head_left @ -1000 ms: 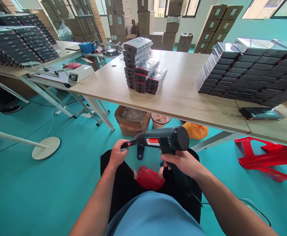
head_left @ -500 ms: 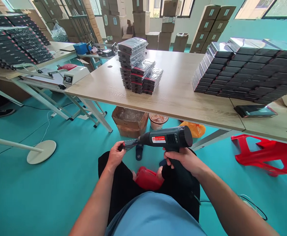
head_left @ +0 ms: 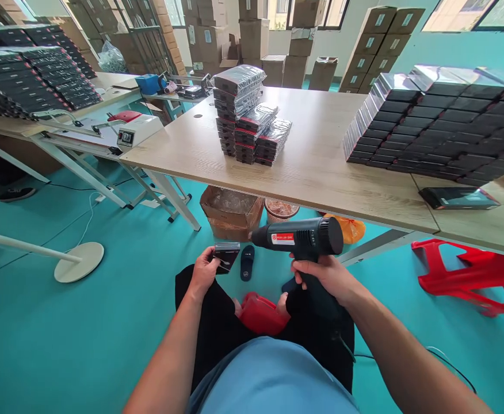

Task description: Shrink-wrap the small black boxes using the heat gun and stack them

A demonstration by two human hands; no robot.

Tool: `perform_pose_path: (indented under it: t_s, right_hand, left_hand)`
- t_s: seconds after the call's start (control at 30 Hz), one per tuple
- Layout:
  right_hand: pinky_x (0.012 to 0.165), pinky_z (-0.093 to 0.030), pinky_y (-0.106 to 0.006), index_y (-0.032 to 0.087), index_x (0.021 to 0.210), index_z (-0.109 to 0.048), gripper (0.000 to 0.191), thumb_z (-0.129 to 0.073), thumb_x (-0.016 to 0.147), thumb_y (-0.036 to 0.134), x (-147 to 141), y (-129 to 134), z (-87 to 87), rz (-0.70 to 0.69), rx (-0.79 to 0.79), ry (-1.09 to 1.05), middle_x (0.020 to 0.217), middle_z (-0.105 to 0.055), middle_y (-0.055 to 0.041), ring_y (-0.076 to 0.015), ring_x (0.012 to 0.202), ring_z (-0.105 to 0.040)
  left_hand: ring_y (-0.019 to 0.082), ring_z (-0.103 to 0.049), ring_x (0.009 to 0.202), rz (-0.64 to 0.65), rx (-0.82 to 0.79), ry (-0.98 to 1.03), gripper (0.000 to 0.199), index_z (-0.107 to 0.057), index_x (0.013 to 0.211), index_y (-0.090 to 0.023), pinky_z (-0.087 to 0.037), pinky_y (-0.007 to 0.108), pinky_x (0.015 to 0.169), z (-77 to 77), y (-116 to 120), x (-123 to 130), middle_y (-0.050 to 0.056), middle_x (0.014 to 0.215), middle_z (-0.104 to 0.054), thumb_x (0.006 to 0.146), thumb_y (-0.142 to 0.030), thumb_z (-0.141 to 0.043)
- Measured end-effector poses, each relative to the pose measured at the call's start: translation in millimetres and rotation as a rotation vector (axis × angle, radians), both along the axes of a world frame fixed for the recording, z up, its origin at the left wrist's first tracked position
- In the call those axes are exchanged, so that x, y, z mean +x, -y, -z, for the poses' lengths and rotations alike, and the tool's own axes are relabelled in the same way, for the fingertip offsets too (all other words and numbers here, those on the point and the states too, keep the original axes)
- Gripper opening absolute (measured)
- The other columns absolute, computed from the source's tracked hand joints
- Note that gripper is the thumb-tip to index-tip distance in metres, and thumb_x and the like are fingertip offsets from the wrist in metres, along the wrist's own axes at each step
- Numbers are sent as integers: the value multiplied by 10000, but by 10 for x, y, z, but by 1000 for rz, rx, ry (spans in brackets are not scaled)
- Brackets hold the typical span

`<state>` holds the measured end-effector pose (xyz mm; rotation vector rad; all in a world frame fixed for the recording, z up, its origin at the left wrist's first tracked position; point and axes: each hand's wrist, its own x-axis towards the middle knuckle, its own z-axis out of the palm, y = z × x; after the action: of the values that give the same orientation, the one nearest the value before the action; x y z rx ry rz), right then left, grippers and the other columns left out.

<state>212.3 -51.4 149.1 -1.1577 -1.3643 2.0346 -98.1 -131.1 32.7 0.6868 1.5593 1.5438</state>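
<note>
My left hand (head_left: 204,271) is closed on a small dark box (head_left: 226,257) with a shiny surface, held above my left knee. In my right hand (head_left: 321,273) is a dark heat gun (head_left: 301,237) with a red label, gripped by its handle. The gun's nozzle points left, a little above and to the right of the box, with a gap between them. Beyond them, a small stack of film-wrapped dark boxes (head_left: 245,118) stands on the wooden table (head_left: 316,135).
A large stack of dark boxes (head_left: 442,123) and a single box (head_left: 459,198) lie on the table's right. Beneath it are a cardboard carton (head_left: 230,221), a bin (head_left: 281,210) and an orange bag (head_left: 350,229). A red stool (head_left: 446,270) lies at the right.
The box in my left hand has turned to show a broader face and sits apart from the nozzle. My right hand still holds the heat gun. The view has shifted slightly.
</note>
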Motion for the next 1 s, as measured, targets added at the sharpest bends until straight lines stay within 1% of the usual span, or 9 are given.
perform_pose_path:
  t_s: [0.13,0.27,0.33,0.43,0.53,0.63,0.73,0.87,1.0]
  right_hand:
    - [538,-485,-291,157,934,-718,307,-827,746,374,-34,-71,-72,3,-58,-78,791,-705,-50,-170,632,-614]
    - [526,-494,-281,154,939,-714,311,-834,741,363,-93,-103,-103,-27,-63,-122,783,-710,-49,-171,627,-632]
    - [520,-497,-272,153,938,-713,311,-832,740,362,-87,-124,-111,-2,-72,-110,775,-710,-48,-166,624,-631]
    - [504,-493,-268,147,920,-713,320,-841,716,357,-35,-167,-138,-15,-100,-58,754,-709,-52,-168,610,-630]
    - [503,-495,-276,145,912,-714,327,-848,695,350,0,-199,-160,-96,-113,-32,754,-712,-55,-174,601,-634]
    - [513,-495,-277,157,889,-704,291,-834,711,346,-30,-186,-140,-65,-61,-9,750,-708,-45,-167,601,-627]
    - [519,-481,-272,168,880,-696,240,-802,740,332,-127,-90,-111,-42,-40,21,707,-695,-25,-155,582,-609]
    - [548,-485,-297,171,885,-696,205,-773,736,290,-307,74,-125,-199,-90,-40,642,-676,-13,-162,558,-600]
    - [533,-465,-290,179,847,-667,179,-757,730,281,-369,106,-138,-101,-18,3,608,-653,5,-155,541,-581]
  left_hand:
    - [155,-597,556,-32,-36,223,231,-654,859,-183,-488,252,539,35,-18,31,-13,675,-634,650,-276,-686]
    - [161,-622,600,-20,-40,219,310,-654,946,-180,-517,263,575,48,-27,66,-11,741,-657,652,-276,-660]
    - [160,-618,620,0,-18,105,277,-658,949,-185,-516,265,594,48,-17,63,-10,763,-658,691,-286,-656]
    - [177,-622,718,7,20,-194,220,-679,932,-197,-522,280,665,75,8,9,7,832,-667,725,-257,-634]
    - [219,-628,875,-11,51,-525,262,-693,970,-214,-522,334,806,136,26,-73,35,938,-674,726,-192,-602]
    - [251,-621,993,2,98,-778,325,-689,1018,-224,-490,392,924,196,29,-120,60,1022,-671,734,-134,-558]
    - [265,-616,1073,34,135,-884,359,-688,1057,-233,-470,422,989,239,23,-120,73,1084,-676,758,-103,-539]
    - [287,-615,1099,19,137,-917,320,-692,1061,-232,-469,446,1009,277,4,-110,87,1109,-681,777,-133,-582]
    - [279,-616,1100,25,124,-908,345,-692,1067,-233,-474,446,1007,275,0,-124,85,1119,-677,773,-112,-556]
